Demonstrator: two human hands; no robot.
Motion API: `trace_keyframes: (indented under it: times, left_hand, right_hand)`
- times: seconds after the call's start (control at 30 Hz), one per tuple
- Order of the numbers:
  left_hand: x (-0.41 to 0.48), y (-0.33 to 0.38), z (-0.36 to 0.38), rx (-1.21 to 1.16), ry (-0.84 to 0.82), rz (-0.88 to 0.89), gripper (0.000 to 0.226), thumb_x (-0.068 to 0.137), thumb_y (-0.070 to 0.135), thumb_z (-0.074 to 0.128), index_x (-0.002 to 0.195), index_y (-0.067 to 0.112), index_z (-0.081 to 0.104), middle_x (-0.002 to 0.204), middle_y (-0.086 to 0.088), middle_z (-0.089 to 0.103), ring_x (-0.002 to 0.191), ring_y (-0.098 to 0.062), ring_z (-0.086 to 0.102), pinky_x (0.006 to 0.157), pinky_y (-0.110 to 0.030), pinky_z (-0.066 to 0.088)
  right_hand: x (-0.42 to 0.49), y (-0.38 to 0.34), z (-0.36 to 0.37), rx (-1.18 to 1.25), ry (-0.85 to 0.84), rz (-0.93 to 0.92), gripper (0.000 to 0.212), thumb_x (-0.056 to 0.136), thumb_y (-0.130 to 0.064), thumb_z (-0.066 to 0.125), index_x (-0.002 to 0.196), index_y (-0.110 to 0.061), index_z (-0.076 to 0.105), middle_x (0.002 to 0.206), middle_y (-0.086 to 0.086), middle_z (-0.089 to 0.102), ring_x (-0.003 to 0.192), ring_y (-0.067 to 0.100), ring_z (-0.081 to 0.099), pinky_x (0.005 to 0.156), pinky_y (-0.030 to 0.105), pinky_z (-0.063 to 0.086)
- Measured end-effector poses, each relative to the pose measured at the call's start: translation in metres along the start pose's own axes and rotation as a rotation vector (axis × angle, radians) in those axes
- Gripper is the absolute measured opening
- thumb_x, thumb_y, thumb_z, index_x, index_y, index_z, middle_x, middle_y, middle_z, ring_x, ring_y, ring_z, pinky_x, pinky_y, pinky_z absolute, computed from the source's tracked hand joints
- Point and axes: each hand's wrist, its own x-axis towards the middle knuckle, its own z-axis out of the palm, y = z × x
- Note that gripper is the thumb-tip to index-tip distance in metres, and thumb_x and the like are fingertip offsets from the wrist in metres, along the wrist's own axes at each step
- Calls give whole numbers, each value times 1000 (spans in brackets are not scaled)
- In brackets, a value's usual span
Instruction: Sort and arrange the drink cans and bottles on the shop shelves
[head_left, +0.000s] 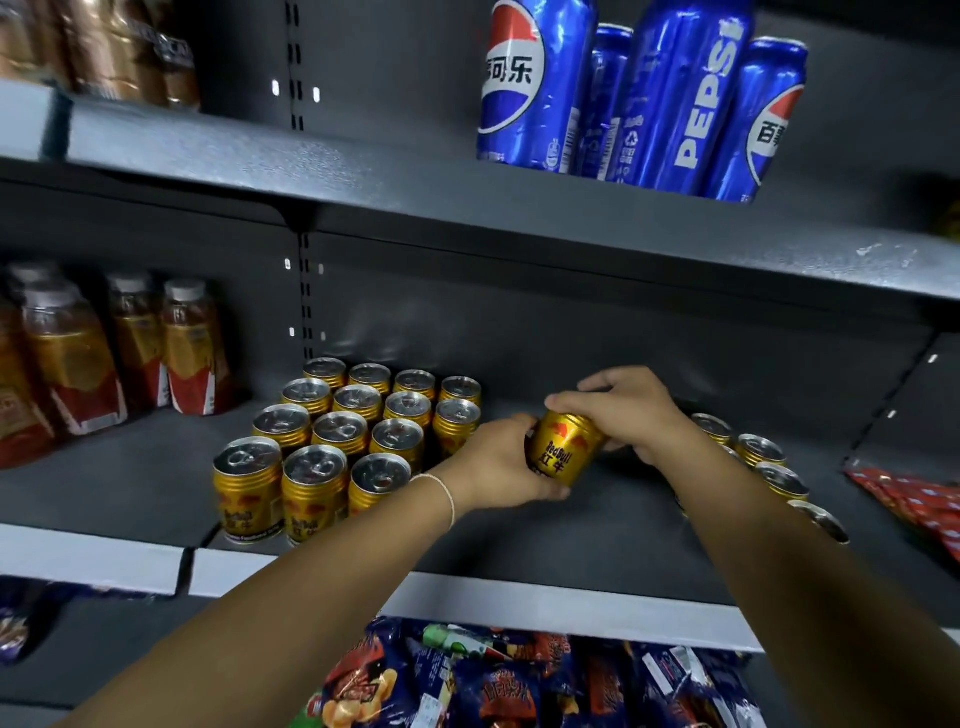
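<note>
Grip: left hand (496, 465) and right hand (631, 410) are both clasping one gold can (563, 449), fingers curling round it.
Can: it is tilting in the air just above the middle shelf (597, 525).
Neighbours: it is hanging between an upright block of gold cans (358, 426) and a row of cans (763, 457).
Upper shelf: blue cans (623, 93) are standing there.

The person holds one gold can (566, 449), tilted, in both hands, just right of the block of gold cans (353, 436) on the middle shelf (130, 483). The left hand (498, 467) grips it from below, the right hand (623, 410) from above. Farther right of the block is a row of the same cans (763, 457); left of it, brown bottles (130, 348); above it, blue Pepsi cans (623, 98).
</note>
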Motion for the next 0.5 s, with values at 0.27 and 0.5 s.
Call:
trace_keyframes:
  times: [0.27, 0.5]
  left_hand:
    - [-19, -8, -17, -66, 127, -6, 55, 54, 51, 87, 97, 27, 64, 84, 12, 67, 77, -2, 63, 64, -18, 50]
    - [-26, -19, -37, -46, 197, -39, 39, 62, 57, 82, 82, 29, 65, 75, 13, 67, 68, 5, 60, 55, -11, 42]
  right_hand:
    - [-14, -10, 21, 271, -36, 17, 67, 57, -50, 91, 109, -15, 68, 105, 3, 71, 95, 18, 69, 68, 30, 53]
    - [-40, -7, 44, 560, -362, 113, 61, 64, -38, 84, 109, -2, 67, 97, 13, 77, 90, 24, 75, 65, 29, 60]
